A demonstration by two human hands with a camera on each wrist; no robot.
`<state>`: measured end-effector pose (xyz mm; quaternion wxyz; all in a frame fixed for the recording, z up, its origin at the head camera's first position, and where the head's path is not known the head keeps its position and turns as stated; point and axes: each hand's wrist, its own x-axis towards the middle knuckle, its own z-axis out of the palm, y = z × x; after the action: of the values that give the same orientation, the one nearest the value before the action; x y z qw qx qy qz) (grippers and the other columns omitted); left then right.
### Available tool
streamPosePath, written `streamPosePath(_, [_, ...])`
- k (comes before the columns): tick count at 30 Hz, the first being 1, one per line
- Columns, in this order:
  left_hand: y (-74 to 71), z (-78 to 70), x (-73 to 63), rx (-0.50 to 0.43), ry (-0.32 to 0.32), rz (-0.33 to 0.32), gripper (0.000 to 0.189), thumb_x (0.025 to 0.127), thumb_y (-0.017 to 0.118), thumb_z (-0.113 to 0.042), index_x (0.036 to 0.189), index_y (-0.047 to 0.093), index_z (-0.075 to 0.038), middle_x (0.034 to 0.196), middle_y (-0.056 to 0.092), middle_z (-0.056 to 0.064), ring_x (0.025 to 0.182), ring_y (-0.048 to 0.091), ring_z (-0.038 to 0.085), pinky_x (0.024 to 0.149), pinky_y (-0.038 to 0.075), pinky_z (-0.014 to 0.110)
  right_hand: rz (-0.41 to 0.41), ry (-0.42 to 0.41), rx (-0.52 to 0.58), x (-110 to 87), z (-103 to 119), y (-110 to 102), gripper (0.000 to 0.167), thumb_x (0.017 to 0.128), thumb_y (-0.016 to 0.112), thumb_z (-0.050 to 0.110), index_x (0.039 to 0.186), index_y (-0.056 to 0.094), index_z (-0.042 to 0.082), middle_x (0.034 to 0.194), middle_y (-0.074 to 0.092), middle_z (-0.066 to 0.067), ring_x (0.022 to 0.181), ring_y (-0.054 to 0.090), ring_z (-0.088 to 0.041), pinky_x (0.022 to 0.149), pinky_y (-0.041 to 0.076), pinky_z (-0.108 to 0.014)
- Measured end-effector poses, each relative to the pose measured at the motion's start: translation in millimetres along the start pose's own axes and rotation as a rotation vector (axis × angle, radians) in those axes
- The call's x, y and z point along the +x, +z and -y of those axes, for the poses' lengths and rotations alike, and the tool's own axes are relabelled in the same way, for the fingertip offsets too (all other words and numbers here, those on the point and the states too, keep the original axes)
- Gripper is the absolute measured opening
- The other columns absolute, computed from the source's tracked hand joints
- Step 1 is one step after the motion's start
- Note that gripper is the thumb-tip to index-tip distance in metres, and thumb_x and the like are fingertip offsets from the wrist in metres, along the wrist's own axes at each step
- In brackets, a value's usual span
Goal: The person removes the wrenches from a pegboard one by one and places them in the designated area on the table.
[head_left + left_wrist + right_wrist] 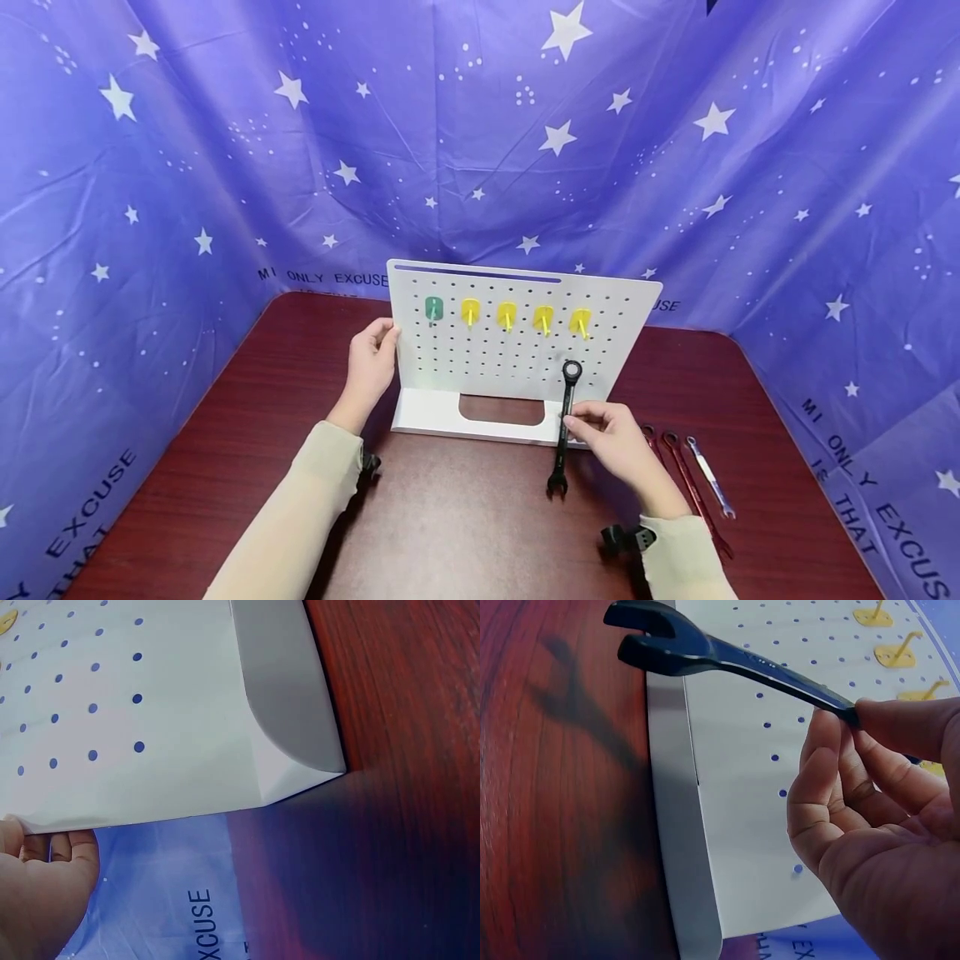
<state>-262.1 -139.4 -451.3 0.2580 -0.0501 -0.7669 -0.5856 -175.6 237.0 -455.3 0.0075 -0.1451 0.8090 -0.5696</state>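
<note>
A white pegboard [525, 367] stands on the table, with a green hook [434, 309] and several yellow hooks [507, 317] in a row. My left hand [372, 358] grips its left edge, thumb on the front face and fingers behind, as the left wrist view shows. Between thumb and fingers, my right hand [618, 442] pinches a black ratcheting combination wrench [564, 425] by its shank. The wrench is held upright before the board's lower right, ring end up below the rightmost yellow hook. Its open end [656, 645] points down, over the table in the right wrist view.
Beside my right forearm lie red wrenches [686, 471] and a silver wrench [711, 477] on the dark red table [450, 517]. The board's base [427, 410] has a cut-out at its middle. Purple star-printed cloth [480, 133] hangs behind and at both sides.
</note>
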Motion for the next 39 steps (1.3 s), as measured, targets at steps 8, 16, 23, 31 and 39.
streamPosePath(8, [0.0, 0.3, -0.7, -0.004, -0.003, 0.008, 0.012, 0.101, 0.06, -0.001, 0.099, 0.07, 0.006, 0.082, 0.069, 0.018, 0.06, 0.044, 0.013, 0.053, 0.036, 0.022, -0.033, 0.017, -0.027, -6.4, 0, -14, 0.012, 0.096, 0.069, 0.0, 0.102, 0.071, -0.01, 0.087, 0.072, -0.012, 0.074, 0.068, -0.014, 0.069, 0.056, -0.027])
streamPosePath(16, [0.0, 2.7, -0.9, 0.003, 0.016, -0.01, 0.011, 0.1, 0.06, 0.002, 0.1, 0.07, 0.006, 0.084, 0.07, 0.018, 0.059, 0.045, 0.013, 0.052, 0.035, 0.021, -0.064, 0.043, 0.003, -11.5, -4, -25, 0.013, 0.095, 0.068, -0.003, 0.103, 0.07, -0.013, 0.09, 0.072, -0.018, 0.074, 0.07, -0.016, 0.069, 0.058, -0.03])
streamPosePath(23, [1.3, 2.9, -0.1, 0.015, -0.003, 0.002, 0.011, 0.101, 0.06, 0.001, 0.099, 0.07, 0.005, 0.087, 0.071, 0.019, 0.065, 0.049, 0.015, 0.056, 0.038, 0.022, -0.076, 0.072, -0.026, -18.0, -8, -32, 0.013, 0.096, 0.068, -0.001, 0.103, 0.07, -0.012, 0.088, 0.072, -0.016, 0.074, 0.07, -0.015, 0.068, 0.057, -0.027])
streamPosePath(31, [1.4, 1.9, -0.8, -0.002, -0.001, 0.006, 0.011, 0.101, 0.06, 0.001, 0.1, 0.07, 0.006, 0.091, 0.072, 0.02, 0.066, 0.051, 0.02, 0.055, 0.038, 0.021, -0.102, 0.092, -0.1, -28.6, -12, -46, 0.014, 0.096, 0.068, 0.002, 0.104, 0.07, -0.01, 0.089, 0.073, -0.014, 0.075, 0.071, -0.019, 0.07, 0.055, -0.025])
streamPosePath(39, [1.2, 0.7, -1.4, -0.024, -0.011, 0.01, 0.011, 0.101, 0.06, 0.001, 0.099, 0.07, 0.006, 0.086, 0.07, 0.02, 0.055, 0.041, 0.01, 0.05, 0.033, 0.02, -0.116, 0.109, -0.122, -35.7, -15, -63, 0.018, 0.097, 0.067, 0.003, 0.108, 0.07, -0.011, 0.091, 0.073, -0.015, 0.075, 0.07, -0.017, 0.07, 0.055, -0.024])
